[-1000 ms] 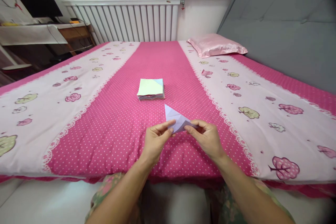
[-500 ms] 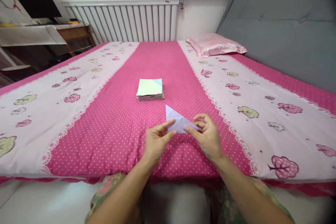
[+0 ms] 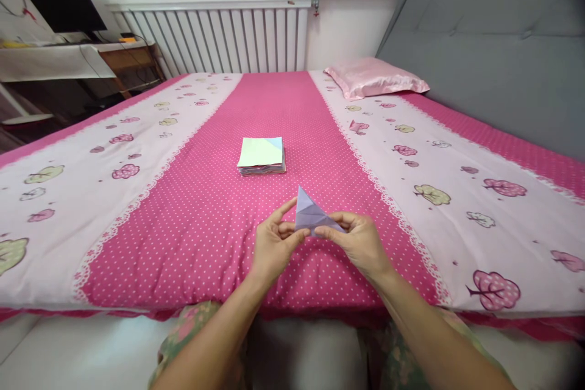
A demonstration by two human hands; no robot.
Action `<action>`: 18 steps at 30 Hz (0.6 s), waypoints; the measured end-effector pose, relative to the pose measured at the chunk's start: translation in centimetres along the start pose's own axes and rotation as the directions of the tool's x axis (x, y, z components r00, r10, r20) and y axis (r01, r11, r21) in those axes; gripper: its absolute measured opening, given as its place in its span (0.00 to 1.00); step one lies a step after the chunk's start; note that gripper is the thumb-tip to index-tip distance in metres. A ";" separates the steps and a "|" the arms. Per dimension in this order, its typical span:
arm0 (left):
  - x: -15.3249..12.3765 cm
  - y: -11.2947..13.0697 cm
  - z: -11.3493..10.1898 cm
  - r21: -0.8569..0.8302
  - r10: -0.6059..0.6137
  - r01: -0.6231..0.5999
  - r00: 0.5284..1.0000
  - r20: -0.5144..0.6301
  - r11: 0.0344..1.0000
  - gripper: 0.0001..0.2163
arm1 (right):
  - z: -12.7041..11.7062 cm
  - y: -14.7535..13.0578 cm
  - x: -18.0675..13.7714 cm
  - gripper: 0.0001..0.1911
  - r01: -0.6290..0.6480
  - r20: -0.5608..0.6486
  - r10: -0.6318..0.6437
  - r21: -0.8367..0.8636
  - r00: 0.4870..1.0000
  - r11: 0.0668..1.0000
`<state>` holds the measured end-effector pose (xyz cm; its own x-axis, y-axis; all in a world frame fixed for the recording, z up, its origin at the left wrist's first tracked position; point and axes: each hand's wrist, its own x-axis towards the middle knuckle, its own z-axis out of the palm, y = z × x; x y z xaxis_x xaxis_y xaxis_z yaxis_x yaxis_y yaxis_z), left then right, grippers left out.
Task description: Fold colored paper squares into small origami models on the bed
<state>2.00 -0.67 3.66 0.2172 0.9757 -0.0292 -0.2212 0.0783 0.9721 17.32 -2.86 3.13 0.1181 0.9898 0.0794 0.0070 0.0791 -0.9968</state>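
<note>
A pale lilac folded paper (image 3: pixel 309 212) with a pointed tip stands up between my two hands, just above the pink dotted bedspread (image 3: pixel 219 219). My left hand (image 3: pixel 274 244) pinches its left edge with thumb and fingers. My right hand (image 3: pixel 359 242) pinches its right lower edge. Farther up the bed lies a small stack of coloured paper squares (image 3: pixel 262 156), light green and blue on top, a short way beyond my hands.
A pink satin pillow (image 3: pixel 375 77) lies at the bed's far right, against a grey padded headboard (image 3: pixel 493 42). A white radiator (image 3: pixel 219 36) lines the far wall. A desk with a dark monitor (image 3: pixel 59 0) stands at far left. The bed's near edge is at my knees.
The paper has been folded narrower and lifted: its long flat point, which lay to the left, now stands upright. Both hands drew closer together around it.
</note>
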 end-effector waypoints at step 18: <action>0.3 -0.8 0.3 -0.201 -0.082 0.070 0.995 -0.054 0.977 0.11 | 1.3 -0.1 -1.2 0.22 0.061 0.228 -0.069 0.043 0.971 0.997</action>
<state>2.58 -0.49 2.92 0.1835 0.9755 -0.1215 -0.3920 0.1859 0.9010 15.92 -3.86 3.15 -0.1123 0.9828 0.1469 -0.0289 0.1445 -0.9891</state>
